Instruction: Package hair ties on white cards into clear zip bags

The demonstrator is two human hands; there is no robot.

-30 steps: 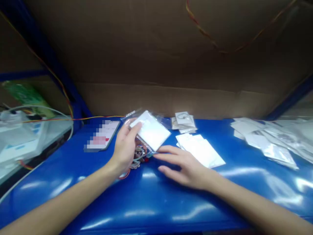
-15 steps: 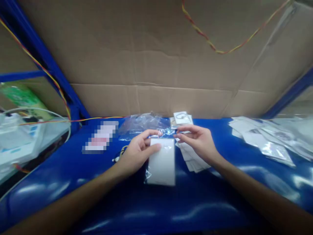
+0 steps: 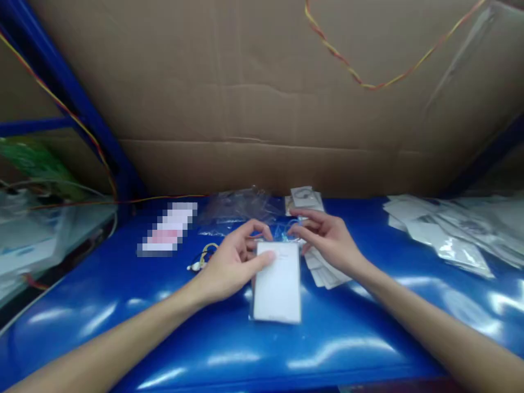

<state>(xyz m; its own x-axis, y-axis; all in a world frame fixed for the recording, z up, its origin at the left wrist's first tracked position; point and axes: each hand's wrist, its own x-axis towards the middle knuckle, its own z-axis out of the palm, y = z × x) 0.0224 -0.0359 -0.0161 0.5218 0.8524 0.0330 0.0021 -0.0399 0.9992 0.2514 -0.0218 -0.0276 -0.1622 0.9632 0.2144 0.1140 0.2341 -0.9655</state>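
Blue table (image 3: 123, 327) with white packet stack (image 3: 327, 273), clear bags (image 3: 239, 208), cord (image 3: 203, 257)

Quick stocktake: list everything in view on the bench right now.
white packet: one, white in clear sleeve, bench centre
packet stack: one, white, under right hand
clear bags: heap, clear, behind the hands
small packets: small stack, white, back centre
silvery packets: spread, white-silver, far right
phone: one, blurred, back left
cable: one, yellowish, beside left hand
wires: two, red-yellow, upper cardboard, left frame
cardboard: one wall, brown, behind bench
bench: one, blue, underneath
left hand: one, gripping white packet's top
right hand: one, fingertips at its top edge
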